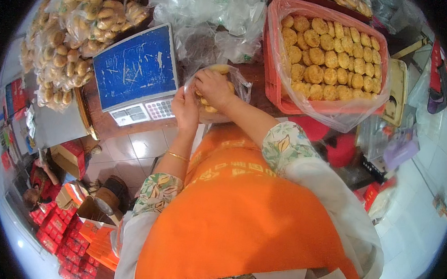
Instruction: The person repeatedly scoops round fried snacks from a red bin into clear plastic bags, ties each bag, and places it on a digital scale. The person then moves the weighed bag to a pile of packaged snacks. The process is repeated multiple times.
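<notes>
My left hand (186, 109) pinches the left edge of a clear plastic bag (242, 83) at the front of the wooden table. Round golden pastries (210, 108) lie inside this bag. Over them, at the bag's mouth, is my right hand (215, 88), fingers bent down among the pastries; its fingertips are hidden, so a grip on one cannot be made out. Just left of my hands is a digital scale with a scratched blue platform (136, 68) and a keypad (160, 109). To the right, a red plastic crate (271, 62) lined with clear film holds rows of browned pastries (330, 60).
Bagged pastries (67, 44) are heaped at the back left. Empty clear bags (215, 10) pile up behind the scale. Red boxes (62, 241) are stacked on the lower left, near another person (40, 190). A metal tray (397, 91) leans beyond the crate.
</notes>
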{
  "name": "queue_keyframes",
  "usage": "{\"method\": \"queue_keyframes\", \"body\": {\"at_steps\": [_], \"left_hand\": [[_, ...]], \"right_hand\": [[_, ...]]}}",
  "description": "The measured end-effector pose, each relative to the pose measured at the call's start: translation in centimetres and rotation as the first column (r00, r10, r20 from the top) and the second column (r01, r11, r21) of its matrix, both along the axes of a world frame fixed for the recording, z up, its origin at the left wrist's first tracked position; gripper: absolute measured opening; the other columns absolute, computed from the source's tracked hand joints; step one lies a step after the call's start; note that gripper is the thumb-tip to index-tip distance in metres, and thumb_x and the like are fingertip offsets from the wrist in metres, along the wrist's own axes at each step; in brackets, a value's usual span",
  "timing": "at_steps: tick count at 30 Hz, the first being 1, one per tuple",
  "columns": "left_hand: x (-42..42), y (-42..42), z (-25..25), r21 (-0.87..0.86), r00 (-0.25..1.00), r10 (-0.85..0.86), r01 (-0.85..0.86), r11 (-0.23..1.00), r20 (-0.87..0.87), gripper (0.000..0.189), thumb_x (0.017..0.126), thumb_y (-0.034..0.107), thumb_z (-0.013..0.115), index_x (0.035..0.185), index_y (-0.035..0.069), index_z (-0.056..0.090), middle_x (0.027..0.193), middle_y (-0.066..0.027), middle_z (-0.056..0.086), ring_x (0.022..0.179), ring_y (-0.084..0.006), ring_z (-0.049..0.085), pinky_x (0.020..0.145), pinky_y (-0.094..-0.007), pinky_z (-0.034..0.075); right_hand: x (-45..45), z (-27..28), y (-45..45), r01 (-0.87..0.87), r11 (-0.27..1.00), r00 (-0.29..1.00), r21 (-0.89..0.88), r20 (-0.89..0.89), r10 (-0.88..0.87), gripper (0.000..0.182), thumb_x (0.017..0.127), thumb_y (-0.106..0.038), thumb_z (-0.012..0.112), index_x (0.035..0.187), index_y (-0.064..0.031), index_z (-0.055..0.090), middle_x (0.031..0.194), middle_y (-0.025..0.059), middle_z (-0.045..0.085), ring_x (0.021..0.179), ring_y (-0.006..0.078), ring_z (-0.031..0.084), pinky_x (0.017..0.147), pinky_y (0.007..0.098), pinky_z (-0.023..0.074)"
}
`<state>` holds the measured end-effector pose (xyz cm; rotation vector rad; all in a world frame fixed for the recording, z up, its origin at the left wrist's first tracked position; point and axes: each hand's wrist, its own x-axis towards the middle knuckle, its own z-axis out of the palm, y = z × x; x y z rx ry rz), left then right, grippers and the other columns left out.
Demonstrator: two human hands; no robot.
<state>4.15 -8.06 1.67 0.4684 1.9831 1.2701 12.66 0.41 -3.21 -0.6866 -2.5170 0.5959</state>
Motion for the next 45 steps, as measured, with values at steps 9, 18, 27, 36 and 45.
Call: {"method": "queue_keyframes", "body": {"at_steps": [9, 18, 27, 36, 45], "left_hand": [[-0.2, 0.7, 0.1, -0.047, 0.999, 0.007, -0.005, 0.999, 0.048, 0.024, 0.092, 0.020, 0.058, 0.100, -0.002, 0.065, 0.075, 0.0057, 0.053, 0.062, -0.0030, 0.040, 0.055, -0.0199, 0.034], [-0.5, 0.9, -0.2, 0.007, 0.975, 0.052, -0.055, 0.998, 0.215, 0.023, 0.095, 0.019, 0.055, 0.102, -0.001, 0.065, 0.069, 0.0060, 0.053, 0.055, -0.0017, 0.038, 0.048, -0.0188, 0.030], [-0.5, 1.7, -0.3, 0.049, 0.969, 0.095, -0.109, 0.993, 0.229, 0.020, 0.094, 0.016, 0.054, 0.095, -0.001, 0.065, 0.065, 0.0056, 0.050, 0.052, -0.0014, 0.037, 0.045, -0.0199, 0.029], [-0.9, 1.6, -1.2, 0.034, 0.983, 0.059, -0.066, 0.997, 0.174, 0.022, 0.094, 0.018, 0.054, 0.101, 0.000, 0.064, 0.068, 0.0044, 0.054, 0.052, -0.0020, 0.038, 0.045, -0.0194, 0.029], [-0.8, 1.7, -1.3, 0.041, 0.991, 0.046, -0.051, 0.998, 0.128, 0.022, 0.095, 0.019, 0.053, 0.102, 0.001, 0.064, 0.064, 0.0062, 0.050, 0.049, -0.0013, 0.035, 0.043, -0.0192, 0.026]], "right_hand": [[0.9, 0.1, -0.3, 0.097, 0.994, 0.993, -0.042, 0.077, -0.093, 0.021, 0.074, -0.015, 0.056, 0.091, -0.0058, 0.064, 0.097, 0.0062, 0.055, 0.096, 0.0229, 0.054, 0.079, 0.0365, 0.0430], [1.1, -0.8, 0.5, 0.103, 0.994, 0.987, 0.029, 0.118, -0.106, 0.016, 0.078, -0.013, 0.053, 0.085, -0.0079, 0.066, 0.097, 0.0064, 0.057, 0.098, 0.0249, 0.054, 0.084, 0.0381, 0.0428], [4.6, -0.6, 2.9, 0.387, 0.915, 0.868, -0.111, 0.378, -0.321, 0.040, 0.073, -0.016, 0.069, 0.109, -0.0043, 0.057, 0.101, 0.0129, 0.059, 0.102, 0.0320, 0.052, 0.086, 0.0421, 0.0438], [3.2, 1.3, 3.1, 0.292, 0.951, 0.859, -0.105, 0.466, -0.212, 0.051, 0.071, -0.026, 0.074, 0.113, -0.0065, 0.052, 0.105, 0.0113, 0.057, 0.100, 0.0291, 0.053, 0.085, 0.0426, 0.0408], [6.2, 1.0, 2.5, -0.203, 0.974, 0.927, -0.101, 0.300, 0.224, 0.019, 0.076, -0.019, 0.059, 0.092, -0.0082, 0.062, 0.095, 0.0052, 0.057, 0.100, 0.0235, 0.053, 0.078, 0.0362, 0.0431]]}}
